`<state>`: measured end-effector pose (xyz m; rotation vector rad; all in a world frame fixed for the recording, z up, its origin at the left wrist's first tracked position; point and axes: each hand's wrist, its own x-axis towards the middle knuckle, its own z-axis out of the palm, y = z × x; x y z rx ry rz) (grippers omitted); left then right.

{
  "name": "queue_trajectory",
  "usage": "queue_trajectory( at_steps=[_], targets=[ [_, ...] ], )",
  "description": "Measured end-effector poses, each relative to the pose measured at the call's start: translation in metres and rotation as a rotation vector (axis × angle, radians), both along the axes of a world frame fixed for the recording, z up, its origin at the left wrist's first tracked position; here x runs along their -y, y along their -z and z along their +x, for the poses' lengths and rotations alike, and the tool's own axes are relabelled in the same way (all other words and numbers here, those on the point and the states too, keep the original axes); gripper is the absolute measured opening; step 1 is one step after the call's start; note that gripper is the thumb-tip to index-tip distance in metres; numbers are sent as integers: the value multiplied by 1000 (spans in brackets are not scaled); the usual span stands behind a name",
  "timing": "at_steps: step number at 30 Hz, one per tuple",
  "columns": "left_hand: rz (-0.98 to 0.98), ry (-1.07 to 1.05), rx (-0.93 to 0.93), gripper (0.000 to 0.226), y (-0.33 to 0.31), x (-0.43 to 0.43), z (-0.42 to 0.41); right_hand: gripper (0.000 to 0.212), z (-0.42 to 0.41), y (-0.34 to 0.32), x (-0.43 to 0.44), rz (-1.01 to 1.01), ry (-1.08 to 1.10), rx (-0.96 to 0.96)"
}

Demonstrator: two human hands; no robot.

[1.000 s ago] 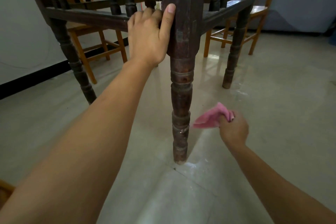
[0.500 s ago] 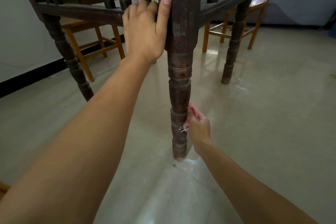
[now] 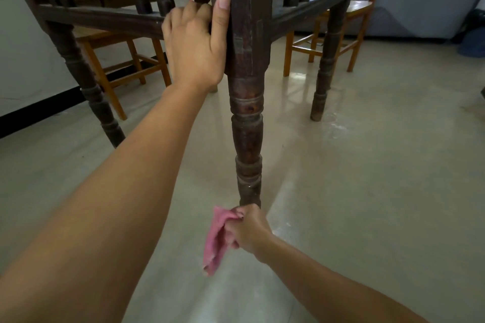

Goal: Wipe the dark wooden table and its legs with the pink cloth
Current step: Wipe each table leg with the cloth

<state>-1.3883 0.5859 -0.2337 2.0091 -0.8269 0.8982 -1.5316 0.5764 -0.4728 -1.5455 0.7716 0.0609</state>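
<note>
The dark wooden table's near turned leg [image 3: 246, 134] runs down the middle of the head view, with its square upper block and a low rail [image 3: 105, 19] branching left. My left hand [image 3: 195, 44] grips that upper block, thumb up along its front edge. My right hand [image 3: 249, 229] holds the pink cloth [image 3: 216, 241] at the very foot of the leg, hiding the leg's bottom end. The cloth hangs down to the left of my fist. Two more dark legs stand at the left [image 3: 86, 86] and right [image 3: 325, 68].
Orange wooden chairs stand behind the table at the left [image 3: 118, 65] and right [image 3: 349, 23]. A grey sofa [image 3: 425, 0] fills the far right. A white wall with a black skirting [image 3: 34, 115] runs along the left. The glossy tile floor [image 3: 367, 191] spreads around.
My right hand swung the cloth in from the right onto the lower leg, then slid it down to the foot. My left hand kept its grip on the upper block.
</note>
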Motion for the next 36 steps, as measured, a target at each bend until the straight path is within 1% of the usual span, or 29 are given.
queue_trajectory(
  at_steps=[1, 3, 5, 6, 7, 8, 10, 11, 13, 14, 15, 16, 19, 21, 23, 24, 25, 26, 28, 29, 32, 34, 36],
  targets=[
    [5, 7, -5, 65, -1, 0, -1, 17, -1, -2, -2, -3, 57, 75],
    [15, 20, -16, 63, -3, -1, 0, 13, -2, -12, 4, 172, 379, 246],
    [26, 37, -26, 60, -3, -2, 1, 13, 7, -17, 21, 287, 685, 301],
    [28, 45, -30, 57, -3, -3, 1, 15, 11, -19, 30, 314, 788, 311],
    [25, 46, -30, 53, -3, -3, 2, 18, 14, -18, 36, 309, 837, 319],
    [19, 43, -27, 49, -2, -3, 2, 19, 16, -20, 38, 293, 840, 322],
    [10, 37, -12, 46, -2, -3, 3, 17, 18, -24, 29, 204, 725, 310],
    [8, 31, -3, 48, -2, -2, 3, 25, 21, -24, 21, 123, 645, 298],
    [8, 27, 3, 51, -1, -1, 4, 60, 28, -20, 10, -113, 521, 245],
    [8, 29, 1, 51, -1, -1, 4, 73, 29, -16, 10, -235, 486, 197],
    [9, 31, -3, 52, -1, -1, 5, 74, 28, -12, 12, -350, 459, 167],
    [13, 34, -3, 52, 0, -1, 5, 66, 24, -8, 17, -433, 430, 161],
    [24, 42, 2, 53, 1, -2, 5, 32, 9, 9, 33, -600, 349, 186],
    [25, 31, 7, 58, 1, -1, 4, 22, -1, 17, 40, -726, 288, 125],
    [20, 8, 13, 65, 0, -1, 4, 24, -10, 23, 36, -787, 145, -58],
    [18, -2, 16, 67, 0, -1, 4, 25, -13, 26, 29, -807, 52, -119],
    [19, -5, 17, 68, 0, -2, 4, 25, -14, 25, 18, -830, -10, -110],
    [23, -2, 16, 68, 1, -2, 5, 25, -12, 23, 7, -861, -32, -41],
    [33, 11, 14, 69, -1, -2, 5, 25, -1, 9, -9, -953, 5, 124],
    [40, 11, 12, 69, -1, -2, 5, 26, 6, 1, -9, -972, 39, 143],
    [46, 12, 13, 61, 0, -4, 6, 28, 9, -11, 22, -937, 149, 37],
    [43, 23, 9, 56, 1, -4, 7, 29, 3, 0, 41, -949, 199, -25],
    [39, 31, 10, 59, 0, -4, 8, 31, -3, 16, 44, -974, 252, -4]
  ],
)
